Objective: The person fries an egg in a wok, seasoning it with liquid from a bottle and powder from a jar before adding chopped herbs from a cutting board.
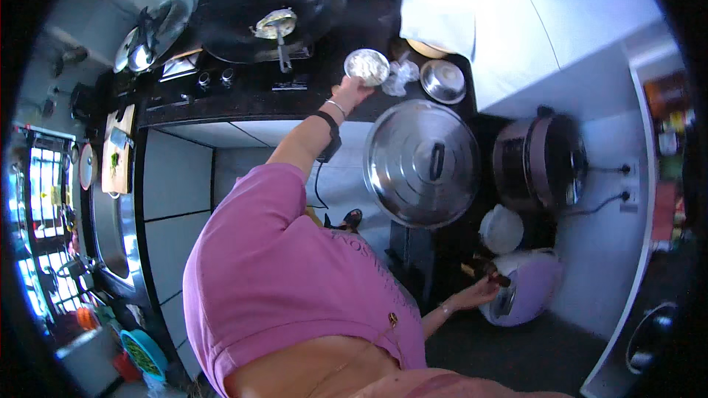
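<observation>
My left hand point(354, 91), reaching over the black stove top, grips the near rim of a small bowl point(366, 66) with white contents. A crumpled clear plastic bag point(401, 74) lies just right of the bowl. To the upper left, a ladle point(283, 55) rests in a large black wok point(238, 11), its bowl at a pale, lumpy mass point(276, 23). My right hand point(487, 287) is low on the right, closed around a small dark brown object point(500, 279) whose kind I cannot tell. It is beside a lilac and white rice cooker point(534, 287).
A large steel lid point(423, 163) lies at centre right, with an electric cooker point(539, 163) and a whitish container point(501, 229) beyond. A steel bowl point(442, 82) sits near the bag. Far left are a cutting board point(117, 168) with a cleaver point(120, 138), and a sink point(110, 232).
</observation>
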The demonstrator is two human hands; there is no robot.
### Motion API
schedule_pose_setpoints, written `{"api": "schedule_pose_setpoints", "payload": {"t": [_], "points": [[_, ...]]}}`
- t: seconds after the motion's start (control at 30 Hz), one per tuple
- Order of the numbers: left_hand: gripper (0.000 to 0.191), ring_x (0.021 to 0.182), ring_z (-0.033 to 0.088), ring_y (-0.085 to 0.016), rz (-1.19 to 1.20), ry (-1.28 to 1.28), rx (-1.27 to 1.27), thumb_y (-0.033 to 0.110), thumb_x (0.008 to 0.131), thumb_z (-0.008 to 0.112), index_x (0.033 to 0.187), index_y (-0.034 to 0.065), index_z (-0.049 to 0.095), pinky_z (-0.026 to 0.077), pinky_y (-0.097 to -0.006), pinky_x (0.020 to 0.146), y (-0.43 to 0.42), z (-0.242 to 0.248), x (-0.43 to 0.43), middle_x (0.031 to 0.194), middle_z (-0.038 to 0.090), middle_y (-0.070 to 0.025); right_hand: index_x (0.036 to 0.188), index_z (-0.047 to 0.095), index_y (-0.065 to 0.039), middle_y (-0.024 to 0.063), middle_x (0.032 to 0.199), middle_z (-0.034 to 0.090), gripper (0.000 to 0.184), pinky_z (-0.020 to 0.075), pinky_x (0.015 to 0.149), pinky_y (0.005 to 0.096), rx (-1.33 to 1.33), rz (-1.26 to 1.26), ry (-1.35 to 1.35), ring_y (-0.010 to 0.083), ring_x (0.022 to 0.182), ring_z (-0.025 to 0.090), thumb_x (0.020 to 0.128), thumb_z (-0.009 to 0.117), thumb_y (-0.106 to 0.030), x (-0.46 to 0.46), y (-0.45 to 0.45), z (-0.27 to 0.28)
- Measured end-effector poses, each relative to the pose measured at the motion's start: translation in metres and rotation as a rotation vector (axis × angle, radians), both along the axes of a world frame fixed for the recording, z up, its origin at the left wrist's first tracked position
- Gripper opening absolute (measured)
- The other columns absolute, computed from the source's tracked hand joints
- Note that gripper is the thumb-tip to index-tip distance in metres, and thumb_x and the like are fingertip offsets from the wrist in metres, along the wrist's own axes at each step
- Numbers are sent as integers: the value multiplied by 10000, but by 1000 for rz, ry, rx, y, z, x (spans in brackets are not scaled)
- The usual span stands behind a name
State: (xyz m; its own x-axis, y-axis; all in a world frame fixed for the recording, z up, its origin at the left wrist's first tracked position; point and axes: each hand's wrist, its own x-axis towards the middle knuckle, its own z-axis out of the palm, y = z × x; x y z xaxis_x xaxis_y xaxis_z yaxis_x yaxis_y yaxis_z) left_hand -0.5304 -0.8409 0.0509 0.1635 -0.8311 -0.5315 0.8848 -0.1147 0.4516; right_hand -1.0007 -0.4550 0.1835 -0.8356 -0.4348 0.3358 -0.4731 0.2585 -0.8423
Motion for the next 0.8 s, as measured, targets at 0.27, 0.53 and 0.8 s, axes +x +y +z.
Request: {"api": "schedule_pose_setpoints", "payload": {"t": [0.27, 0.53, 0.8], "points": [[541, 1017, 552, -396, -175, -58, 27, -96, 788, 431, 1250, 174, 354, 498, -616, 727, 10, 19, 5, 1218, 472, -159, 1218, 449, 22, 153, 1185, 509, 352, 437, 907, 338, -107, 281, 69, 243, 1020, 547, 912, 499, -143, 134, -55, 28], [600, 997, 572, -292, -784, -124, -93, 11, 698, 574, 1248, 139, 373, 551, -444, 722, 129, 125, 54, 1150, 514, -101, 1074, 576, 1, 137, 1045, 584, 229, 478, 788, 305, -166, 1280, 397, 220, 919, 590, 850, 552, -36, 398, -216, 186], [750, 1125, 469, -309, -1062, -149, 17, 77, 639, 567, 1331, 161, 290, 514, -493, 800, 242, 178, 225, 1264, 413, -98, 1009, 545, -16, 193, 967, 554, 297, 487, 729, 434, 97, 1561, 775, 362, 861, 582, 806, 622, -220, 539, -324, 120]]}}
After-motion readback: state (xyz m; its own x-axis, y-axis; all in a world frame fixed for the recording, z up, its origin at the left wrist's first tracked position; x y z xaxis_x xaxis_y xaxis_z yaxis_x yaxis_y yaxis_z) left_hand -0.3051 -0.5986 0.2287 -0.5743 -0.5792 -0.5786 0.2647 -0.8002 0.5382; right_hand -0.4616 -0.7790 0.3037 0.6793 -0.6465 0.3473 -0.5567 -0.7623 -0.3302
